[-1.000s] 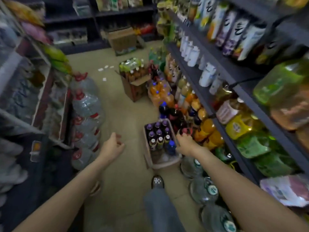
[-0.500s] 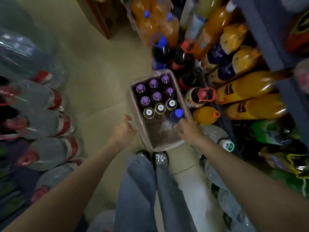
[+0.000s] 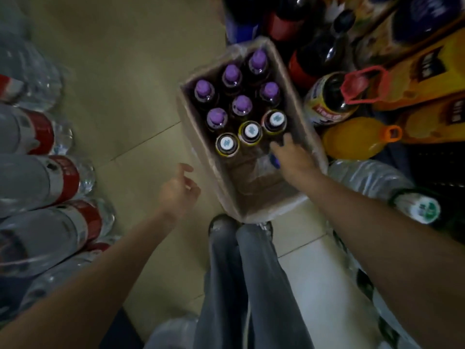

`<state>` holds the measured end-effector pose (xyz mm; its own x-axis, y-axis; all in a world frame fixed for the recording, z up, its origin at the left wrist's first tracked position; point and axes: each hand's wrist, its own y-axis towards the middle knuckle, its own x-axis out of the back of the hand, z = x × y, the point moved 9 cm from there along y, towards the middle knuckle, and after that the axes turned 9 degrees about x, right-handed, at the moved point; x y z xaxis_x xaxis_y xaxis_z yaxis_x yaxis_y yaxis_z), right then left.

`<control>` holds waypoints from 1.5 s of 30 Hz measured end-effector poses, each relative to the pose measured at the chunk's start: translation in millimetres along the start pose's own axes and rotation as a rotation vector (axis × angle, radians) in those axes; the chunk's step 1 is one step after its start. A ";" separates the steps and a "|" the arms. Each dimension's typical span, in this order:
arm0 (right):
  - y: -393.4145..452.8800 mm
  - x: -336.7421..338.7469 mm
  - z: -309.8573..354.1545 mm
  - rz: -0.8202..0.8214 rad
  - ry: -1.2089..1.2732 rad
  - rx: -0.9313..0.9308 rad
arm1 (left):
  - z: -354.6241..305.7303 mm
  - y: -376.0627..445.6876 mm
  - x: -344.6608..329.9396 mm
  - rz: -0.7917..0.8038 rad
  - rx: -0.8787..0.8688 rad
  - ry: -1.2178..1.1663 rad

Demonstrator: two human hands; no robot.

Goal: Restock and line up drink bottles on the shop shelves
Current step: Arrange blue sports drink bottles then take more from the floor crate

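Head view: box (image 3: 191, 137) holds nine bottles (six purple-capped (image 3: 242, 105), three white-capped (image 3: 250, 131)).

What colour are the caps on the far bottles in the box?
Purple caps, head view.

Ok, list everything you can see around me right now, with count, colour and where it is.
Cardboard box: one, brown, plastic-wrapped, on the floor ahead of the feet.
Purple-capped bottles: six, dark, upright in the box's far end.
White-capped bottles: three, dark with yellow rims, in a row nearer me.
Blue-capped bottle: one, mostly hidden under the right hand.
Water jugs: several, clear with red labels, on their sides at left.
Orange drink bottle: one, lying right of the box.
Dark bottle with red handle: one, right of the box.
Green-capped clear bottle: one, lower right.
Left hand: empty, fingers relaxed, left of the box.
Right hand: inside the box, over the blue cap; grip unclear.
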<state>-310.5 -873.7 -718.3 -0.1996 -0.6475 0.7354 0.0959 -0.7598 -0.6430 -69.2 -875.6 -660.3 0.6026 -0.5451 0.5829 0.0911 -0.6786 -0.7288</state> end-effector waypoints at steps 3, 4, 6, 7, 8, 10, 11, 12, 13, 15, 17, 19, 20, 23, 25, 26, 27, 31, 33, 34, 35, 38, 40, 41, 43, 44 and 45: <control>-38.8 47.7 18.4 -0.011 0.199 0.070 | -21.0 -28.9 17.0 0.036 -0.002 -0.026; -54.9 70.5 26.7 0.010 0.254 0.121 | -36.0 -44.9 24.2 0.068 -0.015 -0.026; -93.4 132.1 47.4 0.055 0.302 0.247 | -81.0 -83.4 40.2 0.180 -0.133 -0.036; -115.4 168.3 59.5 0.065 0.305 0.309 | -109.5 -106.5 49.6 0.256 -0.228 -0.053; -139.2 208.1 73.2 0.067 0.293 0.373 | -137.5 -131.8 58.4 0.341 -0.315 -0.044; -190.3 292.3 97.9 0.063 0.276 0.467 | -185.7 -185.7 76.5 0.477 -0.402 0.012; -215.0 332.9 105.7 0.054 0.294 0.490 | -204.2 -207.9 85.2 0.529 -0.411 -0.005; -238.8 369.0 108.0 0.044 0.338 0.491 | -221.6 -227.0 95.4 0.552 -0.421 -0.058; -265.5 402.8 105.2 0.014 0.395 0.478 | -240.4 -246.9 108.3 0.539 -0.440 -0.109; -324.8 455.4 91.8 -0.141 0.523 0.435 | -273.3 -290.3 131.5 0.484 -0.504 -0.199; -391.7 484.6 70.3 -0.353 0.734 0.392 | -300.5 -349.6 149.3 0.462 -0.581 -0.266; -463.0 487.7 45.8 -0.495 0.901 0.334 | -316.7 -412.3 152.6 0.499 -0.634 -0.305; -499.6 482.4 33.6 -0.531 0.930 0.299 | -324.0 -446.0 151.3 0.528 -0.663 -0.305; -618.9 458.2 9.2 -0.549 0.894 0.203 | -349.5 -554.6 142.5 0.615 -0.743 -0.285; -698.7 443.4 -0.5 -0.547 0.827 0.158 | -374.6 -630.9 133.1 0.668 -0.827 -0.258; -737.9 437.1 -3.3 -0.556 0.808 0.147 | -386.7 -670.7 125.9 0.702 -0.874 -0.232; -775.2 432.2 -5.4 -0.576 0.801 0.138 | -398.5 -711.2 117.4 0.727 -0.932 -0.202; -918.7 413.2 -29.5 -0.835 0.806 0.045 | -429.3 -858.4 70.4 0.793 -1.124 -0.131; -983.4 397.8 -51.6 -1.005 0.749 -0.047 | -436.8 -924.8 39.2 0.793 -1.232 -0.086; -1016.1 388.1 -61.8 -1.082 0.723 -0.090 | -437.6 -957.8 21.2 0.796 -1.286 -0.062; -1048.1 376.9 -72.0 -1.152 0.702 -0.129 | -438.3 -988.0 1.4 0.807 -1.339 -0.034; -1138.9 332.3 -105.1 -1.331 0.663 -0.220 | -430.0 -1077.3 -65.5 0.845 -1.478 0.063; -1195.2 292.4 -132.0 -1.432 0.643 -0.274 | -422.2 -1125.9 -117.8 0.863 -1.527 0.118; -1223.5 269.6 -147.0 -1.479 0.637 -0.314 | -418.7 -1147.8 -147.0 0.859 -1.548 0.144; -1280.6 225.3 -176.6 -1.532 0.604 -0.416 | -413.0 -1189.2 -205.8 0.827 -1.590 0.195; -1308.7 206.6 -189.4 -1.522 0.570 -0.478 | -409.6 -1210.2 -233.9 0.819 -1.614 0.225; -1334.6 187.3 -203.0 -1.501 0.536 -0.540 | -406.4 -1227.9 -261.1 0.813 -1.625 0.258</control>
<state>-673.8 30.9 234.3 -0.0947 0.7582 0.6451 -0.7732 -0.4642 0.4321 -660.6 -100.0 228.5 -0.0368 -0.8906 0.4533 -0.9891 0.0972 0.1108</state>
